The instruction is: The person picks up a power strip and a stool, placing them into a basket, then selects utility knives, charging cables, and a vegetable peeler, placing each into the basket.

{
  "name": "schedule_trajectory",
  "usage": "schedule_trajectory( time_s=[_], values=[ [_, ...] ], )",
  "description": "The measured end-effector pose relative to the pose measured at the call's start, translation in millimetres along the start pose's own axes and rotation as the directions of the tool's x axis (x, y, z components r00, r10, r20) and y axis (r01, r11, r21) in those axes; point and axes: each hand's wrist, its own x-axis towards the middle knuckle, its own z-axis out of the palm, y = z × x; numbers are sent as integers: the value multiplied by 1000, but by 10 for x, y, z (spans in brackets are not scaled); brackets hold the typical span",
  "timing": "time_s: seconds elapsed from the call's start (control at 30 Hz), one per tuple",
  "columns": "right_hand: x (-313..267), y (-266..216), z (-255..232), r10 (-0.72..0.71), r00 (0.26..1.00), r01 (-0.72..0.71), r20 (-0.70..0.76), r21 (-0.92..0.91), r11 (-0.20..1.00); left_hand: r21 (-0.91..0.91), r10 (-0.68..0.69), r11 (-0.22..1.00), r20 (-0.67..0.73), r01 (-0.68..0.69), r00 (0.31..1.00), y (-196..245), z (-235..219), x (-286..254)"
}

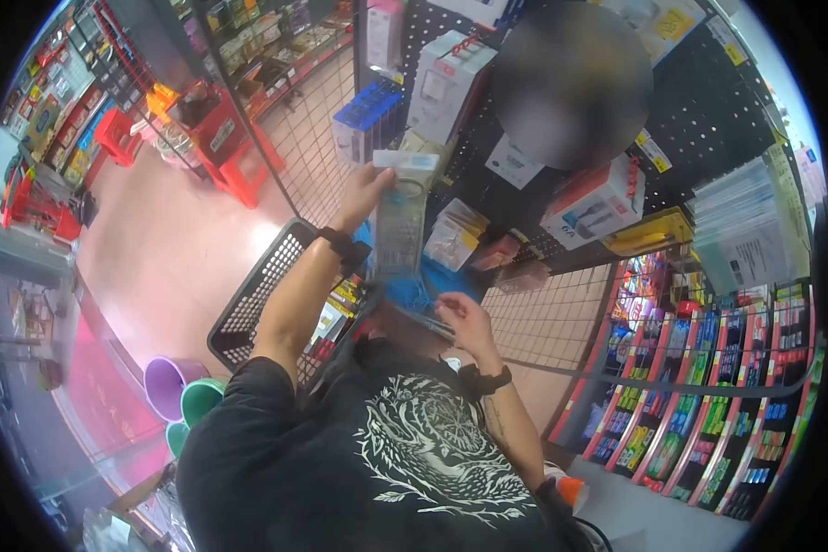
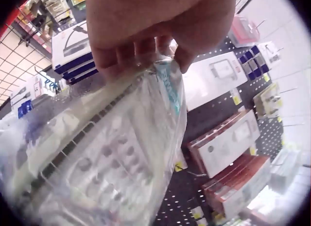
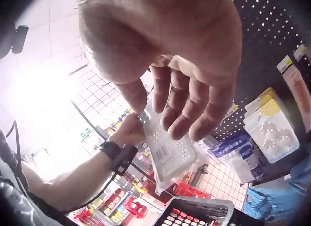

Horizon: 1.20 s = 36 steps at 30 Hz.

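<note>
Shop aisle with pinkish floor [image 1: 175,221], black pegboard [image 1: 708,120] hung with boxed goods, wire mesh panels [image 1: 534,313]. Head view: left hand [image 1: 363,198] up at the top end of a clear plastic packet [image 1: 400,230], gripping its white header [image 1: 405,160], thumb on the front; packet hangs down in front of the pegboard, above the torso. Dark basket [image 1: 258,294] with a perforated wall sits below the left forearm, printed items inside. Purple bucket [image 1: 163,386] and green bucket [image 1: 201,400] on the floor at the side. Right hand [image 1: 466,322] near the lower end of the packet, fingers loosely bent, partly open, nothing in them. Left wrist view: fingers curled over the packet's top edge, thumb on the other side, plastic bunched under the grip. Teal label [image 2: 167,87] just under the thumb, grid and rounded shapes visible through the film. Red-sided boxes [image 2: 226,143] on the pegboard beside it. Right wrist view: right fingers spaced, half curled, no grasp; packet shows behind them, contact can't be told from that angle. Purple pouch [image 3: 238,158] hangs beyond.
</note>
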Motion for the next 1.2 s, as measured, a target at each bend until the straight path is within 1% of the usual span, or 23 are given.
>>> schedule_trajectory(
  time_s=[0.13,0.2,0.33,0.4,0.47,0.5,0.57,0.6,0.63,0.67,0.7,0.77,0.8,0.87,0.93,0.97,1.0,1.03,1.07,1.1,1.13,1.17,1.2],
  values=[
    [199,24,181,-50,999,50,-1,49,998,-109,-86,990,-3,85,996,332,-129,-307],
    [234,40,396,-243,968,242,-65,-20,970,-270,-191,949,-70,166,979,738,-113,-731],
    [123,-403,800,-54,944,156,324,-297,942,-562,-297,817,-220,128,929,538,-361,-1388],
    [176,-407,996,-13,940,83,342,-192,978,-425,-279,893,-261,150,924,426,-492,-1791],
    [204,-336,1112,-44,902,140,429,-196,970,-438,-374,856,-156,276,914,237,-558,-2286],
    [214,-270,1132,62,872,97,486,-295,951,-448,-385,852,-183,271,905,125,-706,-2431],
    [232,-344,1244,293,817,-15,497,-489,872,-533,-508,807,-410,253,757,-214,-1023,-2839],
    [262,-304,1268,308,807,-18,504,-500,866,-163,-418,904,-536,396,734,-919,-1463,-3128],
    [293,-236,1252,317,812,-114,490,-399,910,-381,-491,871,-632,311,599,-381,-1537,-3173],
    [331,-183,1216,330,818,-208,471,-292,934,-184,-422,881,-724,436,546,-1284,-1935,-3523],
    [333,-148,1177,335,810,-246,480,-240,939,-22,-450,691,-796,723,406,-1288,-2097,-3680],
    [325,-54,1065,355,799,-241,485,-283,928,36,-502,472,-810,881,302,-1554,-2213,-3910],
    [317,-14,1033,360,792,-225,493,-311,923,32,-507,472,-808,881,301,-1729,-2226,-3990],
    [282,34,1022,368,797,-217,478,-342,914,35,-518,283,-835,959,183,-2116,-2294,-4053],
    [271,95,962,359,805,-229,471,-311,922,-25,-490,139,-870,990,46,-3230,-2527,-4383],
    [255,120,935,338,816,-242,470,-254,937,109,-636,112,-756,988,155,-3043,-2592,-4362],
    [238,74,913,361,825,-246,435,-297,923,284,-544,291,-736,914,402,-3238,-2619,-4486],
    [232,20,905,381,836,-220,394,-396,891,6,-508,-117,-859,993,-55,-3246,-2564,-4209],
    [242,33,864,349,846,-181,404,-398,899,111,-313,-188,-948,976,48,-3057,-2356,-4019],
    [235,44,825,318,864,-156,391,-393,906,212,-391,77,-892,974,225,-2710,-2233,-3787],
    [244,56,812,287,876,-128,386,-388,913,335,-536,110,-773,936,340,-2504,-2204,-3444],
    [259,96,772,269,888,-119,374,-379,918,502,-485,273,-665,820,568,-1923,-1959,-3009],
    [253,155,740,263,890,-152,373,-301,941,592,-207,531,-604,606,770,-2150,-1835,-2708]
  ],
)
